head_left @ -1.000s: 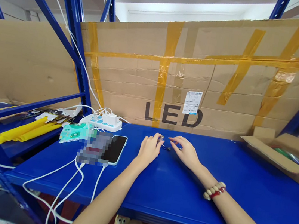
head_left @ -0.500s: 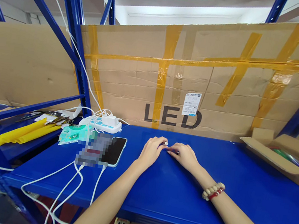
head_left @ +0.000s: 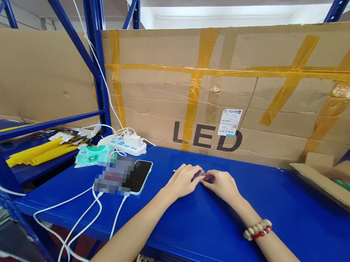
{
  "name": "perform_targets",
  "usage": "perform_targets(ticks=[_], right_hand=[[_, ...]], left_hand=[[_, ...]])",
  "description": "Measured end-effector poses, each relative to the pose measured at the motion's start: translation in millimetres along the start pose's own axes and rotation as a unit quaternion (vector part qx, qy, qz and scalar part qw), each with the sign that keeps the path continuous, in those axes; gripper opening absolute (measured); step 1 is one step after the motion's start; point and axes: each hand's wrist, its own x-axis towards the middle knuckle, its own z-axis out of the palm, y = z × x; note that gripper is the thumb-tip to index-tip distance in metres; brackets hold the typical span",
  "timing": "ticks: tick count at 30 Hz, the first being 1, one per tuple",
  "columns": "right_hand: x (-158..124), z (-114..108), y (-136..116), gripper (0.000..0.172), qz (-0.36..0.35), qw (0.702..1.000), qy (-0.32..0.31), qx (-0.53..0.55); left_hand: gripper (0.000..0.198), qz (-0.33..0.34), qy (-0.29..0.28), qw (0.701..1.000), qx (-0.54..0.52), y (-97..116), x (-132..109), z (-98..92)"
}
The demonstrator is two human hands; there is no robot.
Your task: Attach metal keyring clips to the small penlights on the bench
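Observation:
My left hand (head_left: 184,180) is closed, with thumb and fingers round a small, purplish see-through piece (head_left: 199,174). The fingers cover most of it, so its kind does not show. Just right of it, my right hand (head_left: 221,185) is pinched, its fingertips meeting the left hand's. A dark reddish bit shows within that pinch, too small to name. Past the left hand's knuckles, a thin, light-coloured tip (head_left: 174,171) pokes out over the blue tabletop (head_left: 199,232). Both hands rest low above the table, near its middle.
Left of my hands lie a phone (head_left: 141,177) and a partly blurred-out item, with white cables (head_left: 100,212). Behind them are a teal packet (head_left: 91,155) and a power strip (head_left: 133,143). An open carton (head_left: 316,180) with shiny contents stands right. A large cardboard panel (head_left: 159,102) rises behind.
The view has swung slightly left. My hands have drawn closer together, and the piece between them is turned differently. The thin tip has come into sight left of my left hand.

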Motion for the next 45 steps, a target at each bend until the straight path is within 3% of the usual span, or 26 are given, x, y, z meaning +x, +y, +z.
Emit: perform_targets(ticks=[14, 31, 45], right_hand=[[0.8, -0.5, -3.7, 0.018, 0.021, 1.0, -0.009, 0.002], [1.7, 6.5, 4.5, 0.029, -0.008, 0.997, 0.08, -0.01], [2.0, 6.3, 6.1, 0.026, -0.015, 0.995, 0.096, 0.012]], left_hand=[[0.017, 0.01, 0.01, 1.0, 0.01, 0.3, 0.1, -0.8], [0.018, 0.017, 0.016, 0.999, 0.038, -2.0, -0.6, -0.4], [0.018, 0.009, 0.01, 1.0, 0.027, 0.3, -1.1, -4.1]])
